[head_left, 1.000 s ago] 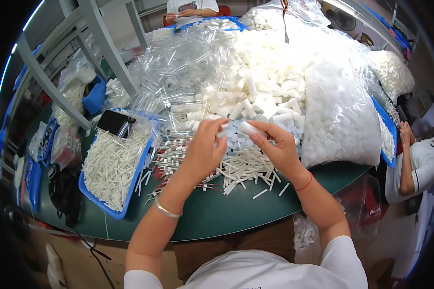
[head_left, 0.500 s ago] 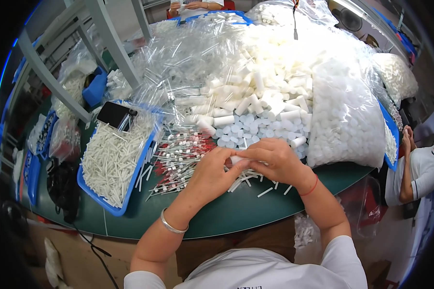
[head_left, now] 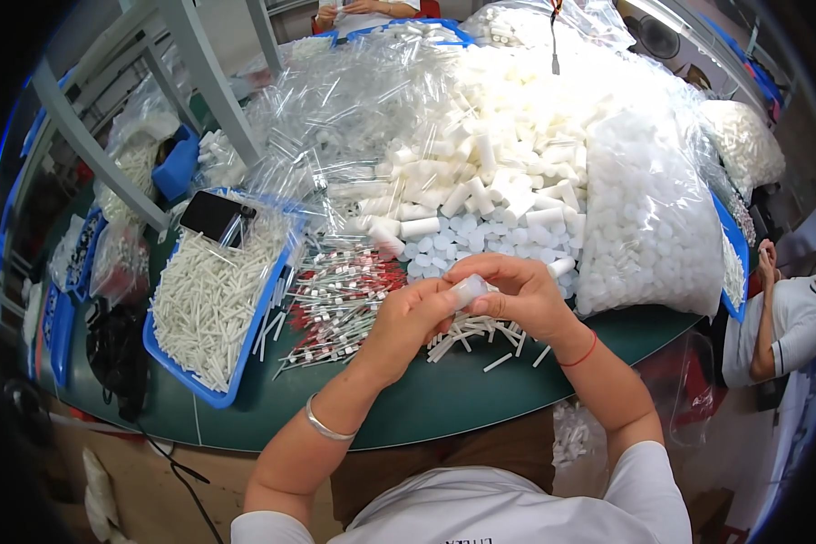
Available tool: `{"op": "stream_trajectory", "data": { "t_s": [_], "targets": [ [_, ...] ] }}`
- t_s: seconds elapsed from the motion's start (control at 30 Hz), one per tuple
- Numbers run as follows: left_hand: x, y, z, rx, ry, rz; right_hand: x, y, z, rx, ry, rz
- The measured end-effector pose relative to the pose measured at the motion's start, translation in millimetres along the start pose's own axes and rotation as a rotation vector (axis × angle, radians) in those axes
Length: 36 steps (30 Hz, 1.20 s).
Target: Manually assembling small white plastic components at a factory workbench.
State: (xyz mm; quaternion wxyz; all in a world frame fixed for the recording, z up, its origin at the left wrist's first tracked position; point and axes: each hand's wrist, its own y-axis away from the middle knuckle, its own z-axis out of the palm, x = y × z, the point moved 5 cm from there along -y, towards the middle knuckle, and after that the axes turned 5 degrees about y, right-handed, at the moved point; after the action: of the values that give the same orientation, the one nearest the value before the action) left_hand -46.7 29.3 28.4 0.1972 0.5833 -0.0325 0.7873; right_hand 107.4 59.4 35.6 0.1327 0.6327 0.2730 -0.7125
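Note:
A short white cylinder (head_left: pixel 469 291) with a translucent end is held between my two hands above the table's near side. My left hand (head_left: pixel 414 315) grips it from the left, its thumb and fingers closed round it. From the right, my right hand (head_left: pixel 522 288) pinches its other side with thumb and curled fingers. Just beyond my fingers lies a heap of translucent round caps (head_left: pixel 453 243). Beside my left hand are thin rods with white ends and red parts (head_left: pixel 335 299). Thin white sticks (head_left: pixel 467 334) lie partly hidden under my hands.
White cylinders (head_left: pixel 480 150) are heaped farther back. A full clear bag (head_left: pixel 653 227) stands at right. At left, a blue tray (head_left: pixel 231 385) holds thin white sticks, with a black phone (head_left: pixel 213 216) on top. A grey frame (head_left: pixel 213 82) rises behind it. Other people sit across and at right.
My hands have drawn slightly apart and turned, so the white cylinder between them shows more fully. My right fingers have lifted and curled more around its end.

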Motion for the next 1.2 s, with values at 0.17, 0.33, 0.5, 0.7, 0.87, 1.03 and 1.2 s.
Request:
{"op": "stream_trajectory", "data": {
  "t_s": [0.17, 0.33, 0.5, 0.7, 0.87, 1.03, 1.2],
  "targets": [
    [-2, 0, 5, -0.030, 0.048, -0.001, -3, 1, 8, -0.038, 0.354, -0.137],
    [-1, 2, 8, -0.101, 0.068, -0.001, 1, 1, 14, -0.127, -0.082, 0.012],
    [-11, -4, 10, -0.020, 0.045, 0.061, 3, -1, 16, -0.075, -0.192, 0.142],
    [-7, -1, 9, 0.055, -0.244, 0.089, 8, -5, 23, -0.087, -0.238, 0.169],
    [-6, 5, 14, 0.005, -0.281, 0.131, 18, -2, 35, -0.246, -0.454, 0.288],
    [-8, 5, 14, -0.058, -0.436, 0.338, 23, 1, 33, -0.261, -0.477, 0.322],
    [-15, -1, 10, -0.088, -0.279, 0.219, 21, 3, 33, -0.242, -0.431, 0.341]
  ]
}}
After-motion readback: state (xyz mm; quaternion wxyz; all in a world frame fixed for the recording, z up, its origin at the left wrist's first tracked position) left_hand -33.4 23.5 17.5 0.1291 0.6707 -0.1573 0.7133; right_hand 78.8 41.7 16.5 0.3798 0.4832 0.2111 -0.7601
